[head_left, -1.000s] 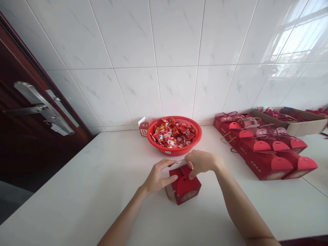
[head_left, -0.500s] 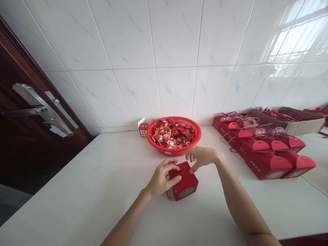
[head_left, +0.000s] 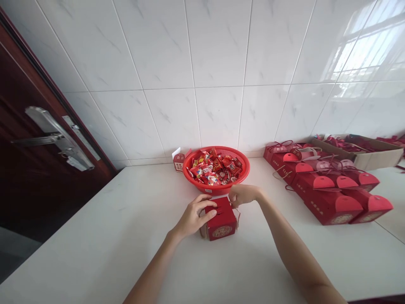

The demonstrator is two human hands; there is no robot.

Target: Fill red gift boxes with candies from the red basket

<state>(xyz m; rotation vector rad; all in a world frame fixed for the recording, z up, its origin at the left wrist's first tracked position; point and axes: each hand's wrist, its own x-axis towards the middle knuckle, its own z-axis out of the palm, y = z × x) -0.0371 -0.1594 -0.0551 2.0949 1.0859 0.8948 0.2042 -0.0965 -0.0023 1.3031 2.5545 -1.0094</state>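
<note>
A small red gift box with a round gold pattern on its front stands on the white table. My left hand is closed over its left side, with fingers and thumb on the top around the slot. At the box's right rear edge, my right hand is bent down with curled fingers, pinching at a thin cord that hangs down the right side. The fingertips are partly hidden. Some tan cord shows on the box's left side.
Behind the box is a red plastic basket full of wrapped sweets. An open printed carton stands beside it. Several red gift boxes sit in rows at right, before a cardboard box. A dark door is at left.
The gift box has turned a little, its front now facing me more, and shifted slightly left. My right hand has gone from spread fingers to curled ones, and the cord has appeared on the right side.
</note>
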